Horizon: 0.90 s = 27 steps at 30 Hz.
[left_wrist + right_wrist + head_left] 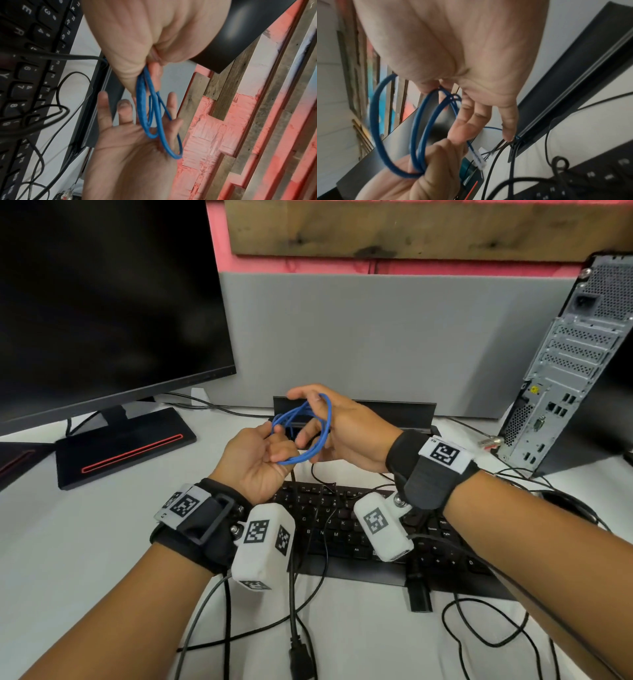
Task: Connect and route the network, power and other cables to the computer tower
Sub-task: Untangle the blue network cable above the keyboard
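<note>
A blue network cable (308, 455) is coiled into loops and held between my two hands above the keyboard (359, 529). My left hand (255, 455) grips the near side of the coil with curled fingers. In the right wrist view that left hand (428, 175) clamps the blue coil (419, 128), and a clear plug (478, 159) sticks out past its fingers. My right hand (346, 429) has its fingers spread and fairly straight, with the far loops hung around them. In the left wrist view the blue loops (142, 108) lie across the right palm (130, 148). The computer tower (568, 364) stands at the right, rear ports facing me.
A dark monitor (102, 302) on its stand fills the left. A black cable tray (394, 412) runs along the grey partition behind the hands. Several black cables cross the desk and keyboard, with a black power plug (418, 594) near the front. Another clear plug (489, 442) lies beside the tower.
</note>
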### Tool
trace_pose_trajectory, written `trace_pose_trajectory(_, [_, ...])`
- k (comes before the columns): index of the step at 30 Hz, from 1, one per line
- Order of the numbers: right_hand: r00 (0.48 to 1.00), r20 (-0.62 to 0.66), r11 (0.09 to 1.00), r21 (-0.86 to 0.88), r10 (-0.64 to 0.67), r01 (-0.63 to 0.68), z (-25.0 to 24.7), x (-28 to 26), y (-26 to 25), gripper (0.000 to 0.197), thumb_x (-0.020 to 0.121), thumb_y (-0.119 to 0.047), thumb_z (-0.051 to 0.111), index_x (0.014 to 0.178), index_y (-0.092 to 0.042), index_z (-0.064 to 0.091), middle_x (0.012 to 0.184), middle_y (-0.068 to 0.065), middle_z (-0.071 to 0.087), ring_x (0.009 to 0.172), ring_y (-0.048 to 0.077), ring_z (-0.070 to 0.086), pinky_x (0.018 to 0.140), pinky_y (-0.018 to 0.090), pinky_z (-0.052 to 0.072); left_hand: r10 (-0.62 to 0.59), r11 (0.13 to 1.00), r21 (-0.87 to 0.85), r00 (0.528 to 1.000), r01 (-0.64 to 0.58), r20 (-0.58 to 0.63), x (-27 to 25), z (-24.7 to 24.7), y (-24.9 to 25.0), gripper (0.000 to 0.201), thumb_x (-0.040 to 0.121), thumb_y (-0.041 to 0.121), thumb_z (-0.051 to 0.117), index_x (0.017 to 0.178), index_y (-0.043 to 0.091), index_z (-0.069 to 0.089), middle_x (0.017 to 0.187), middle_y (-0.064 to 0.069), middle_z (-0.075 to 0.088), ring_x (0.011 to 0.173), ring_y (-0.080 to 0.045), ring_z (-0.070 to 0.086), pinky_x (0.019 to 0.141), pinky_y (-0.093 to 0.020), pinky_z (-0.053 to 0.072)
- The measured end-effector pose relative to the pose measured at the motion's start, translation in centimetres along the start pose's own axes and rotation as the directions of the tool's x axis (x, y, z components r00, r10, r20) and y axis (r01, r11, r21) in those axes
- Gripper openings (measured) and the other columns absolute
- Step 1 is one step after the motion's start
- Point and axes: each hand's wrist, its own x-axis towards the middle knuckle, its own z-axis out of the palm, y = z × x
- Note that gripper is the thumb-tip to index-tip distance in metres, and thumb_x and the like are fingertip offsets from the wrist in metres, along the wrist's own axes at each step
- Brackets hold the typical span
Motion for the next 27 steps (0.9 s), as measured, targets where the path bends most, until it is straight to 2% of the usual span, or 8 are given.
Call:
trace_pose_trajectory(4, [0.997,-0.07,0.998,-0.053,0.014,-0.018,-1.5,-0.1,0.2,0.026,0.105,-0.048,0.043,0.111,-0.036,0.066,0.109,-0.005,0.068,0.108,0.021,0.062,0.107,0.053,0.043,-0.057,0.997,0.054,0.998,0.055,0.029,0.1,0.0,0.2,0.043,0.108,0.03,0.027,0.073,0.011,0.043,0.043,0.004,0.024,0.028,-0.009,0.025,0.028,-0.017,0.026])
trace_pose_trajectory(6, [0.999,-0.033,0.997,0.079,0.027,-0.025,-1.6,-0.1,0.6,0.023,0.101,-0.043,0.053,0.116,-0.029,0.063,0.114,-0.005,0.065,0.116,0.021,0.061,0.109,0.052,0.043,-0.094,0.992,0.085,0.994,0.089,0.051,0.2,-0.1,-0.3,0.041,0.108,0.03,0.028,0.076,0.01,0.045,0.046,0.004,0.024,0.029,-0.008,0.026,0.028,-0.017,0.027])
trace_pose_trajectory(9, [0.999,0.014,0.947,0.32,0.036,-0.039,-0.8,0.1,1.0,0.035,0.089,-0.034,0.069,0.119,-0.019,0.06,0.099,0.003,0.063,0.094,0.019,0.063,0.101,0.044,0.049,-0.137,0.985,0.123,0.985,0.124,0.103,0.3,-0.2,-0.9,0.039,0.108,0.032,0.028,0.084,0.009,0.049,0.048,0.005,0.023,0.03,-0.008,0.026,0.028,-0.018,0.028])
trace_pose_trajectory(12, [0.998,-0.023,0.952,0.302,0.058,-0.049,-0.2,0.4,1.4,0.027,0.093,-0.033,0.067,0.113,-0.016,0.059,0.086,0.003,0.06,0.074,0.014,0.062,0.085,0.036,0.052,-0.131,0.987,0.108,0.986,0.121,0.099,0.4,-0.4,-0.7,0.041,0.108,0.032,0.028,0.08,0.009,0.047,0.058,0.007,0.019,0.03,-0.008,0.026,0.029,-0.018,0.029])
trace_pose_trajectory(15, [0.995,0.005,0.954,0.282,0.104,-0.102,-0.8,0.4,1.8,0.026,0.089,-0.043,0.065,0.104,-0.022,0.062,0.071,0.003,0.044,0.056,0.015,0.041,0.072,0.038,0.04,-0.08,0.989,0.132,0.994,0.07,0.079,0.4,-0.8,0.1,0.042,0.108,0.032,0.028,0.079,0.009,0.047,0.053,0.007,0.023,0.031,-0.007,0.026,0.029,-0.018,0.03])
trace_pose_trajectory(20, [0.993,0.043,0.994,-0.017,0.109,-0.109,-4.5,-0.9,1.8,0.028,0.096,-0.048,0.061,0.104,-0.022,0.067,0.068,0.001,0.025,0.056,0.015,0.017,0.049,0.027,0.016,-0.022,0.989,0.147,0.997,0.011,0.074,0.4,-1.0,-0.2,0.043,0.108,0.032,0.029,0.078,0.009,0.049,0.048,0.006,0.027,0.035,-0.005,0.024,0.033,-0.016,0.027])
trace_pose_trajectory(23, [0.98,-0.161,0.966,-0.213,0.116,-0.149,-9.2,-2.6,2.4,0.042,0.087,-0.054,0.067,0.09,-0.012,0.072,0.06,-0.003,0.025,0.056,0.015,0.021,0.049,0.027,0.021,0.022,0.995,0.098,0.998,-0.028,0.062,0.6,-1.3,1.1,0.04,0.107,0.03,0.031,0.075,0.011,0.046,0.047,0.006,0.023,0.034,-0.006,0.023,0.032,-0.016,0.026])
trace_pose_trajectory(27, [0.916,-0.396,0.897,-0.381,0.06,-0.224,-14.2,-5.2,2.9,0.037,0.09,-0.038,0.072,0.074,-0.005,0.069,0.052,-0.004,0.039,0.055,0.017,0.032,0.051,0.026,0.032,0.083,0.997,-0.005,0.996,-0.083,0.026,0.9,-1.6,1.9,0.039,0.106,0.03,0.034,0.073,0.012,0.045,0.048,0.006,0.024,0.04,-0.008,0.02,0.037,-0.019,0.032])
